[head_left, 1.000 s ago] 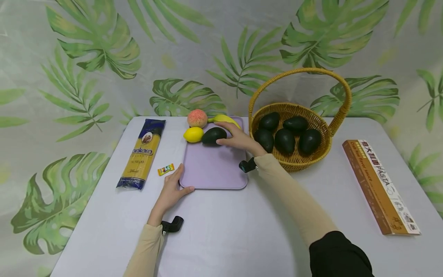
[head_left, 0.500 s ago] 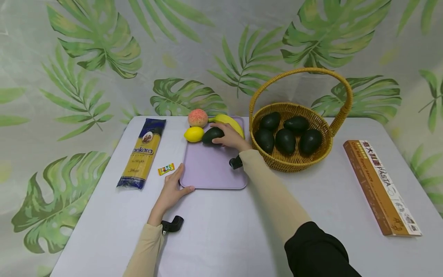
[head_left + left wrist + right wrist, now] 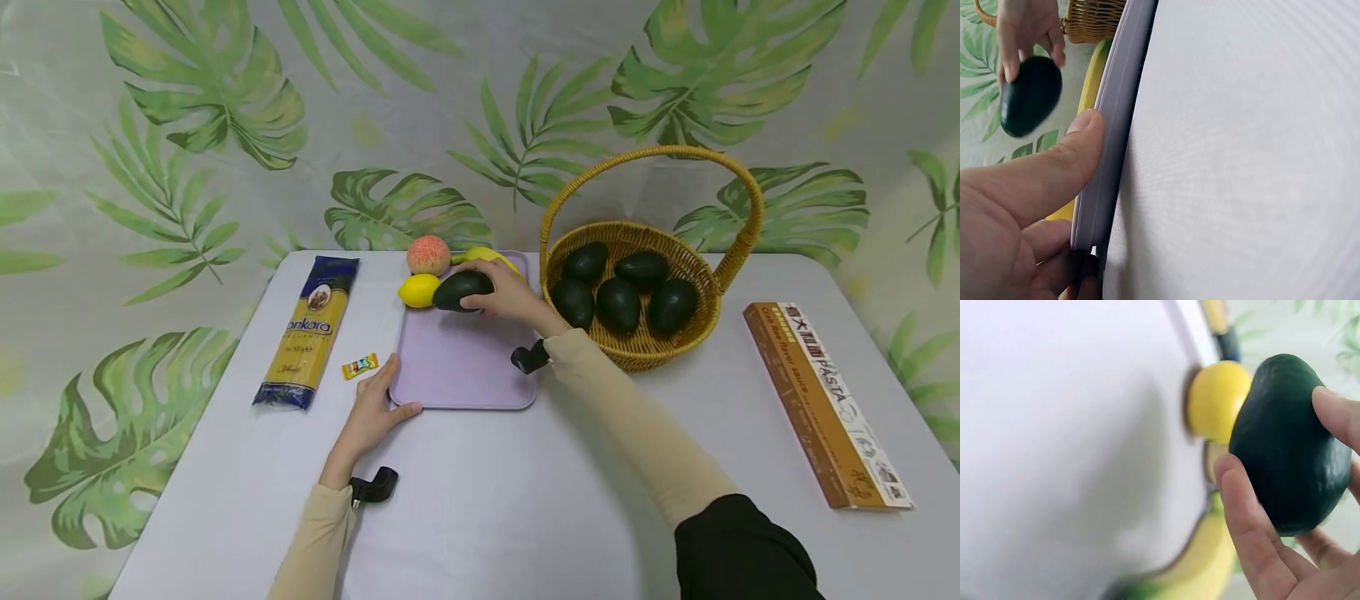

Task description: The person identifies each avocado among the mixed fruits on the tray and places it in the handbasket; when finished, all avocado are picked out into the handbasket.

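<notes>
My right hand [image 3: 513, 296] grips a dark green avocado [image 3: 459, 292], its fingers and thumb round the fruit. The right wrist view has this avocado [image 3: 1291, 447] raised off the lilac tray [image 3: 465, 367], whose surface bears a shadow. At the tray's front left corner, my left hand [image 3: 372, 417] holds the edge, the thumb [image 3: 1079, 147] along the rim and the other fingers round the side. A yellow lemon [image 3: 418, 292], a pinkish peach [image 3: 428, 255] and a banana [image 3: 482, 253] lie at the tray's far end; my right hand partly hides the banana.
Right of the tray stands a wicker basket [image 3: 637, 360] with a tall handle and several avocados inside. A pasta packet [image 3: 307, 333] and a small candy [image 3: 360, 367] lie to the left. A long pasta box [image 3: 825, 408] lies at the far right.
My right hand reached onto the avocado, closed round it and raised it from the tray beside the lemon. My left hand keeps its place at the tray corner.
</notes>
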A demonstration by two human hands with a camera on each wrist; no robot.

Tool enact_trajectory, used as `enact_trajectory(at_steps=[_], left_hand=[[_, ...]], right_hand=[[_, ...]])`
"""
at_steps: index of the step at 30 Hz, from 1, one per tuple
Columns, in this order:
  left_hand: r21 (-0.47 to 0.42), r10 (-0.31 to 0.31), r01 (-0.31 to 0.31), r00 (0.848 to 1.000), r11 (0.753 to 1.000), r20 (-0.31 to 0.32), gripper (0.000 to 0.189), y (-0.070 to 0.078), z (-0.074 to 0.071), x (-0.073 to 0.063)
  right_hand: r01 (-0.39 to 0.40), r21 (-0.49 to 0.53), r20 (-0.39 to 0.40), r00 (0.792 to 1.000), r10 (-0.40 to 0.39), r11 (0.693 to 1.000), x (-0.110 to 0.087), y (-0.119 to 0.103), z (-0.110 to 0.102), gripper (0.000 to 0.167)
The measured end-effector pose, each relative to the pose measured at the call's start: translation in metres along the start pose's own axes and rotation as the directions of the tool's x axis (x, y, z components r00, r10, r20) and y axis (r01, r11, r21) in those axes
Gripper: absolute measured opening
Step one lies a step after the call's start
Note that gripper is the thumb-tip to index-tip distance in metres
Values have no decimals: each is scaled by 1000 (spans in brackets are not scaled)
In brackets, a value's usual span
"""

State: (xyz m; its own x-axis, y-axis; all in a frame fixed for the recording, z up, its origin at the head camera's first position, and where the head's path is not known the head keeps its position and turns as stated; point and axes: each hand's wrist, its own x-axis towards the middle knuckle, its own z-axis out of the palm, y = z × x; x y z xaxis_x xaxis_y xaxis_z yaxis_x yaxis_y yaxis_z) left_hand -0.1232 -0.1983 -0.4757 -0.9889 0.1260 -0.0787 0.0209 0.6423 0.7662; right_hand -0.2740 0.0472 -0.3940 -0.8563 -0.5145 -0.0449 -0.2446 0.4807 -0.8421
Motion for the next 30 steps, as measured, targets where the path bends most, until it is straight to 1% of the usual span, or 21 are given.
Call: enact_trajectory(at_steps=[5, 8, 11, 13, 16, 19, 22, 24, 27, 30], left_hand=[[-2, -5, 5, 1000, 1000, 0, 90, 0, -1, 0], [-4, -1, 1, 1000, 1000, 1, 90, 0, -1, 0], [-6, 5, -5, 1000, 1000, -1, 90, 0, -1, -1], [-6, 12, -12, 1000, 1000, -5, 90, 0, -1, -1], [-7, 14, -14, 1000, 1000, -10, 89, -1, 0, -1], [-8, 18, -18, 1000, 1000, -10, 89, -2, 0, 0], [-6, 22, -22, 1000, 1000, -8, 89, -2, 0, 0], [-1, 22, -22, 1000, 1000, -7, 89, -3, 0, 0], [1, 20, -20, 1000, 1000, -7, 90, -3, 1, 0], [-4, 24, -24, 1000, 1000, -7, 90, -3, 1, 0]], right_hand=[[33, 19, 55, 998, -34, 999, -28, -7, -23, 56], [44, 15, 57, 997, -45, 999, -51, -12, -37, 56], [46, 31, 35, 998, -47, 998, -74, -9, -52, 57], [33, 40, 15, 999, -34, 999, -89, -5, -63, 58], [16, 56, -31, 999, -15, 998, -110, 9, -81, 57], [-12, 37, -91, 996, 16, 999, -132, 21, -99, 56], [-32, 11, -134, 990, 33, 999, -153, 34, -115, 58], [-61, -11, -159, 986, 59, 998, -165, 41, -124, 58], [-96, -38, -182, 979, 87, 995, -180, 52, -136, 59], [-135, -81, -201, 973, 116, 988, -190, 59, -143, 59]])
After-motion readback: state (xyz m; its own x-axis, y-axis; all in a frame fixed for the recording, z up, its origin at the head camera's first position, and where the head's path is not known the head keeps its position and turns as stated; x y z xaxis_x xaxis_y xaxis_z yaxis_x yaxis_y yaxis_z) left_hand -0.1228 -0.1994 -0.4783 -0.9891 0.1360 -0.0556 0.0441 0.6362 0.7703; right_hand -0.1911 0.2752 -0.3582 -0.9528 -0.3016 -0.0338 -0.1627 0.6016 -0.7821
